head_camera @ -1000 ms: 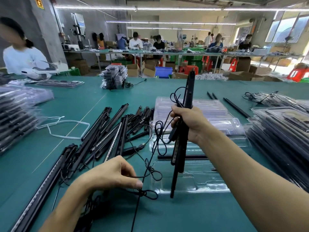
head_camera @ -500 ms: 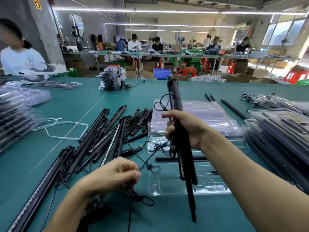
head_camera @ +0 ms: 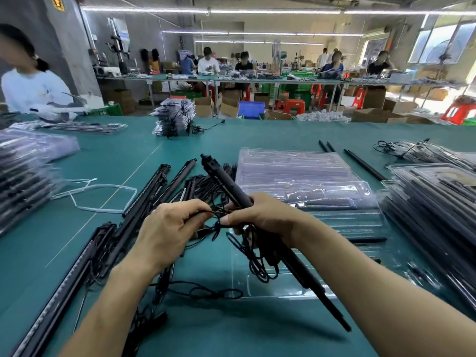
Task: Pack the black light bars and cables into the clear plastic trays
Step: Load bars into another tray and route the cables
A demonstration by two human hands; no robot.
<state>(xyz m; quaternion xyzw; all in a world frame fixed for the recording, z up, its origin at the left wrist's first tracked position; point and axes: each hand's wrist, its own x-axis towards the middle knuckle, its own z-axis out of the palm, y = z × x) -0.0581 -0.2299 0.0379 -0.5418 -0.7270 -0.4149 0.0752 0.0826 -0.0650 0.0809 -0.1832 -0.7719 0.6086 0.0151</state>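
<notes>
Two hands meet just above the green tabletop (head_camera: 108,155). The right hand (head_camera: 268,215) is clenched around a black light bar (head_camera: 224,179), which is tilted with its far end up and to the left and its near end pointing down towards the person. Held that way, the bar's cable (head_camera: 257,266) hangs free in loose loops below the fist. The left hand (head_camera: 170,228) pinches a strand of this cable right beside the right hand's fingers, probably to gather or untangle it before packing. An open clear tray (head_camera: 278,289) lies directly beneath, ready to take both. Loose bars (head_camera: 157,191) are heaped to the left within easy reach, a stack of empty trays (head_camera: 293,171) sits behind, and filled trays (head_camera: 435,210) pile up at right.
</notes>
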